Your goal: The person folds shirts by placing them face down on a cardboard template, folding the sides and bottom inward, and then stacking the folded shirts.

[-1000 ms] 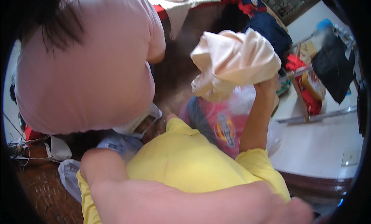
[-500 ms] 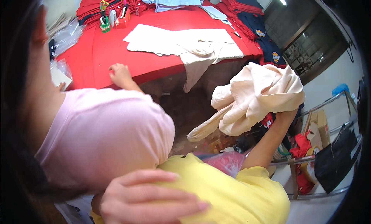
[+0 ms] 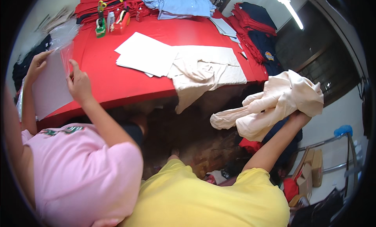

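Observation:
In my raised right hand (image 3: 300,118) is a bunched cream cloth garment (image 3: 280,101), its loose end hanging toward the left. Most of that hand's fingers are hidden beneath the cloth. Only a sliver of my left hand (image 3: 105,222) shows at the lower edge, against the pink shirt (image 3: 90,168) of a person on my left; its fingers are mostly out of the picture. A second cream garment (image 3: 207,70) lies on the red table (image 3: 105,80), with part of it draped over the front edge. White sheets (image 3: 145,56) lie partly against it.
The person in pink holds a clear plastic bag (image 3: 53,82) at the table's left end. Blue folded clothes (image 3: 176,6), red garment stacks (image 3: 250,21), scissors (image 3: 102,8) and a red tape dispenser (image 3: 120,23) lie toward the back. At right stands a metal rack (image 3: 323,139) with cardboard boxes (image 3: 309,172).
My right hand has shifted slightly right with the cream garment. My left hand has dropped almost out of view. The person in pink has leaned left and now holds up the plastic bag.

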`<state>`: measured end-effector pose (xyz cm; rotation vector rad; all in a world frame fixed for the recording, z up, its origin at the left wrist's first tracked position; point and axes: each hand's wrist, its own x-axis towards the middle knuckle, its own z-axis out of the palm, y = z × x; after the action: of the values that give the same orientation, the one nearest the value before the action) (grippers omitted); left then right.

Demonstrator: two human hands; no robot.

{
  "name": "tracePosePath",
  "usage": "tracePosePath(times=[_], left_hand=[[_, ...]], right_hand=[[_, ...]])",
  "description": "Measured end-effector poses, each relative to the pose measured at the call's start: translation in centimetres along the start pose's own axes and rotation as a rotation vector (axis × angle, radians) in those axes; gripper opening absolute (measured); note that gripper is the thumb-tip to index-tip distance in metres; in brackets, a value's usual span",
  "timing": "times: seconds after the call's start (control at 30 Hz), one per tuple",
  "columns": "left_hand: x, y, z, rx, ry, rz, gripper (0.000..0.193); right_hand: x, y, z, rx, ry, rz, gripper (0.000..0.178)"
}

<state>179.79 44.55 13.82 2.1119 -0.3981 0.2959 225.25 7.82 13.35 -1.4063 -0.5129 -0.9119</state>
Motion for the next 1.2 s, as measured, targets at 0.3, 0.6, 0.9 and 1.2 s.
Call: tracePosePath(times=[0.3, 0.6, 0.9, 1.2], left_hand=[[17.8, -9.6, 9.1, -0.121, 0.162, -0.056, 0.027], [31.6, -23.2, 14.6, 0.195, 0.353, -0.571, 0.048], [42.7, -33.2, 16.7, 0.187, 0.367, -0.770, 0.056], [52.1, -38.6, 22.0, 0.405, 0.485, -0.858, 0.045]], right_hand=[[12.3, 12.4, 1.6, 0.349, -0.035, -0.031, 0.019], [28.3, 27.7, 6.6, 0.612, -0.135, 0.063, 0.017], [49.8, 44.8, 10.7, 0.466, 0.191, -0.064, 0.028], [66.8, 65.4, 4.2, -0.534, 0.221, 0.127, 0.044]])
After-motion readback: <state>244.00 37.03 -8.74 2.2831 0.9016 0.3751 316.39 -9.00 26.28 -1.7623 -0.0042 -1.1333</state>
